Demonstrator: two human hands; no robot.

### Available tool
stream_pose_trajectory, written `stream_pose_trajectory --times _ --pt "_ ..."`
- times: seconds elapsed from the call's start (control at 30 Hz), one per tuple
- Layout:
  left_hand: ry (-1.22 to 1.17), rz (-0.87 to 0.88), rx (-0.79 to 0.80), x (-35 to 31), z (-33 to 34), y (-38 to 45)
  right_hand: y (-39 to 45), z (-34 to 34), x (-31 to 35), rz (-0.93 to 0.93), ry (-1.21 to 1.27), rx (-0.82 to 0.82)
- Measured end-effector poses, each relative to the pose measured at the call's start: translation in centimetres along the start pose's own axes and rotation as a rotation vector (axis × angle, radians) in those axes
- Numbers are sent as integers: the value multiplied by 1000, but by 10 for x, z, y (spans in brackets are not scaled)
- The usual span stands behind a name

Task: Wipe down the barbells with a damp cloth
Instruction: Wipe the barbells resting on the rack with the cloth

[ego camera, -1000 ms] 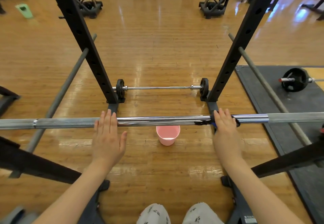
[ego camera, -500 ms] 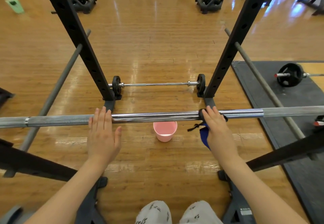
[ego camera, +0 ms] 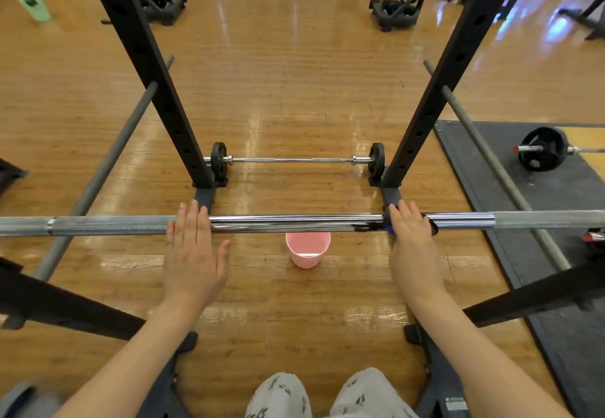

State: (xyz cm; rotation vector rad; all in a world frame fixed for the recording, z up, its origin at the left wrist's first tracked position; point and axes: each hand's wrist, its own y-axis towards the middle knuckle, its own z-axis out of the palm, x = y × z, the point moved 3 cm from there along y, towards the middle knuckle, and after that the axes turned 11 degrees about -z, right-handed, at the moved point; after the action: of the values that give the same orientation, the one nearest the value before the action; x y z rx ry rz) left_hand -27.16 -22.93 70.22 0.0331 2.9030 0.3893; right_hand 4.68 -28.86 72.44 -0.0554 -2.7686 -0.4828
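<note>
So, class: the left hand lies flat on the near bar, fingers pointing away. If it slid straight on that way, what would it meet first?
Probably the foot of the black steel rack upright just beyond the left hand on the long chrome barbell, though depth is unclear.

No legible text, brand, number or sign found anywhere. Small white label noted on the black rack foot at bottom right; printing on it too small and blurred to make out. Dark paw-shaped prints seen on the light trousers, a pattern only, no lettering. Green object on the floor at far left showed a dark patch, nothing readable in it. Weight plate on the mat at right checked for markings: none discernible.
</note>
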Motion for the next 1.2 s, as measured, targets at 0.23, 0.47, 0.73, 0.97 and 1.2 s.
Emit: stream_pose_trajectory --times 0.23,0.47,0.73,0.97,1.2 --pt "-4 24 11 4 2 1 -12 1 13 -95 10 56" --pt "-7 41 4 4 3 2 1 12 35 -27 1 78" --pt "59 74 47 8 1 3 5 11 35 93 -33 19" --pt "126 92 74 12 -1 3 -6 12 42 37 -19 13" --pt "106 100 83 10 -1 4 -7 33 64 -88 -11 15"
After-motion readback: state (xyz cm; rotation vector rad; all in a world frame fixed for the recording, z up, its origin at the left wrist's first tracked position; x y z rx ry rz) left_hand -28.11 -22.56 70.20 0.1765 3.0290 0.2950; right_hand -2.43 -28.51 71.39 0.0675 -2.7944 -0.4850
